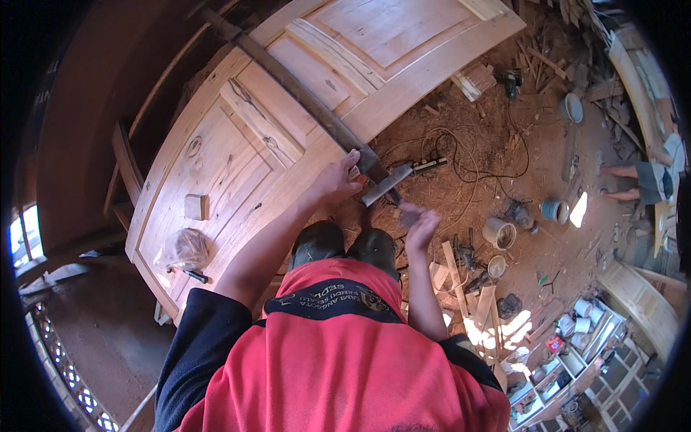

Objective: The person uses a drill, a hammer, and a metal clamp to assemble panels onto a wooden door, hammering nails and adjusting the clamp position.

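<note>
Sawdust-strewn floor (468,216) beyond the fingers of the right hand (423,227), with cables (509,174) and buckets (497,234). Parted fingers on the left hand (335,182), touching the near end of a long metal clamp (302,93) across a panelled wooden door (216,165); cannot tell whether gripping. Blurred, bent fingers on the right, just beside a grey metal crosspiece (389,185); cannot tell whether holding it. Both forearms reaching forward, left one over the door. Wood block (194,207) left of the left fingers.

Wooden panel (229,164) under clamp (311,105), block (193,207), plastic bag (190,246)
</note>
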Motion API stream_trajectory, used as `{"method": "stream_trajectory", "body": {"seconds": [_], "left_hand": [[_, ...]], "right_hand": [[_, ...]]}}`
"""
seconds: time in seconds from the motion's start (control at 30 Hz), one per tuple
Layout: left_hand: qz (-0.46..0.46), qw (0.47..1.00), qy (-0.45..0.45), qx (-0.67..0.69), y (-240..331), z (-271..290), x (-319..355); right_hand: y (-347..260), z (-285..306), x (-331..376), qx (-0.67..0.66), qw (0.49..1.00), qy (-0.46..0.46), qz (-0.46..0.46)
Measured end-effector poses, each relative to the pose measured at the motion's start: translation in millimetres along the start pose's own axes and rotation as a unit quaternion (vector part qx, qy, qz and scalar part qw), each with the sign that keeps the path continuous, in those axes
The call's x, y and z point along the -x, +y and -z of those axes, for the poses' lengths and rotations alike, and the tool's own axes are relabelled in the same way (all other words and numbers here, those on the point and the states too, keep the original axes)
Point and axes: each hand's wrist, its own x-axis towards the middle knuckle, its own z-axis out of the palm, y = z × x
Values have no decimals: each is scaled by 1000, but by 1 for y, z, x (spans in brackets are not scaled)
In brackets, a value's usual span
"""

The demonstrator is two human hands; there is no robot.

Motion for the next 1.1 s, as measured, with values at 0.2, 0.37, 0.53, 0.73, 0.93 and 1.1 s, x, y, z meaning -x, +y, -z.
{"method": "stream_trajectory", "body": {"seconds": [0.2, 0.37, 0.53, 0.73, 0.93, 1.1], "left_hand": [[-17, 997, 78, 12, -5, -13, 9], [40, 923, 312, 221, -12, -48, 48], [288, 613, 392, 623, -46, -82, 63], [281, 472, 436, 713, -56, -109, 50], [251, 458, 438, 732, -54, -104, 20], [250, 492, 376, 744, -69, -113, 4]], "right_hand": [[28, 22, 52, 164, 925, -27, -340], [0, 44, 14, 66, 944, 80, -314], [-21, 39, 4, 133, 937, 78, -313], [-21, 39, 3, 191, 923, 63, -329], [-13, 46, 0, 236, 907, 52, -345], [-1, 39, -5, 345, 885, 39, -309]]}}
